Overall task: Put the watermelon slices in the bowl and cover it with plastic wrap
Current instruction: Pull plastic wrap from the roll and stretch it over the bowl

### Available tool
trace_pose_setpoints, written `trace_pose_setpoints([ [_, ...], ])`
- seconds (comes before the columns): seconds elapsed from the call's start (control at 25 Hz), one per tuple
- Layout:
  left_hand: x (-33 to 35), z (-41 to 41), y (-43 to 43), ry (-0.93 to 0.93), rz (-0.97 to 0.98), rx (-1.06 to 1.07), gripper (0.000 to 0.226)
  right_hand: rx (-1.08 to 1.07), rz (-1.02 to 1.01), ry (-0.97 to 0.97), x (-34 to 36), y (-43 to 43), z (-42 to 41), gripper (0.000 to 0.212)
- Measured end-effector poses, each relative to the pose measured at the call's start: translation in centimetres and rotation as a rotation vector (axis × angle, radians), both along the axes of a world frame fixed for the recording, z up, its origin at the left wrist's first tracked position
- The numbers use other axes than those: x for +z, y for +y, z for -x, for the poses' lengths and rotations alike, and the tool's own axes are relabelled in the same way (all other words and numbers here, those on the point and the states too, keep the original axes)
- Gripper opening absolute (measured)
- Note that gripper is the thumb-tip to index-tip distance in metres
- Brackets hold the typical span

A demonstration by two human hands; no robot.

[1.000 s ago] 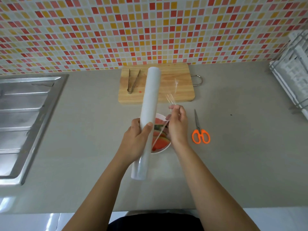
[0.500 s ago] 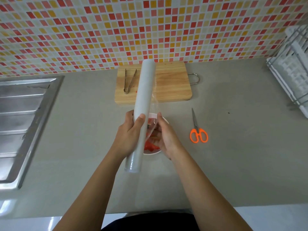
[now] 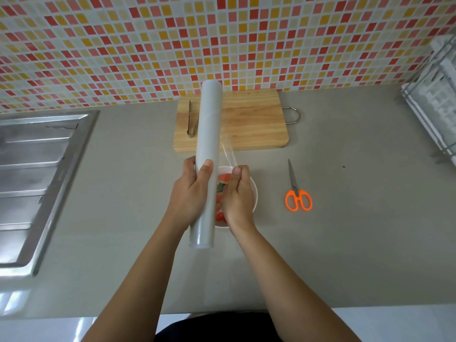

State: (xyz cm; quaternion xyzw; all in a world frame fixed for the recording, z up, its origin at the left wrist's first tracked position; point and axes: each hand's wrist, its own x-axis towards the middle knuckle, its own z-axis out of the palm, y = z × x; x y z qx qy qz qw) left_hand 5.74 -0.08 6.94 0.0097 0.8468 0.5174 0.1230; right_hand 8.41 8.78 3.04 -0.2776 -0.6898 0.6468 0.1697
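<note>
1. Plastic wrap roll, one: your left hand grips it; your right hand pinches its film.
2. One bowl beneath your hands holds watermelon slices, their number hidden.
3. One scissors, one board.

Grey counter fills middle of frame, from tiled wall at top to front edge at bottom. Steel sink set into it at left edge. Wooden cutting board upper centre, close under wall, metal loop handle pointing right. White bowl at centre, just below board, apart from it, mostly hidden. Orange-handled scissors right of bowl, near but apart, blades closed, tips pointing up frame. Small dark speck further right. White wire rack at upper right edge, partly cut off.
</note>
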Motion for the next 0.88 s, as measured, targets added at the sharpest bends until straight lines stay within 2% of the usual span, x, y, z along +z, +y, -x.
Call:
trace_pose_setpoints([
  [0.12,-0.2,0.3,0.0,-0.012,-0.007,0.012,0.034,0.041,-0.068,0.001,0.2,0.4,-0.1,0.029],
  [0.2,-0.3,0.3,0.0,-0.036,-0.061,0.015,0.034,0.079,-0.041,-0.024,0.3,0.8,-0.1,0.032],
  [0.32,0.0,0.9,-0.2,-0.096,-0.194,0.045,0.04,0.26,0.32,-0.133,0.2,0.8,-0.5,0.045],
  [0.44,0.8,2.3,-0.8,-0.083,-0.264,0.088,0.045,0.393,0.487,-0.103,-0.8,0.7,-1.8,0.036],
  [0.52,1.1,3.0,-1.1,-0.067,-0.274,0.079,0.045,0.454,0.471,-0.045,-1.3,0.7,-2.2,0.026],
  [0.64,1.4,3.5,-1.1,-0.067,-0.276,0.021,0.056,0.527,0.299,0.015,-1.0,1.0,-2.0,0.015],
  [0.76,1.5,3.4,-1.1,-0.047,-0.344,-0.002,0.045,0.491,0.19,-0.008,-0.6,1.0,-2.0,0.016],
  [0.88,1.6,3.7,-1.4,-0.027,-0.327,0.013,0.038,0.416,0.204,-0.004,-1.1,0.9,-2.2,0.02],
])
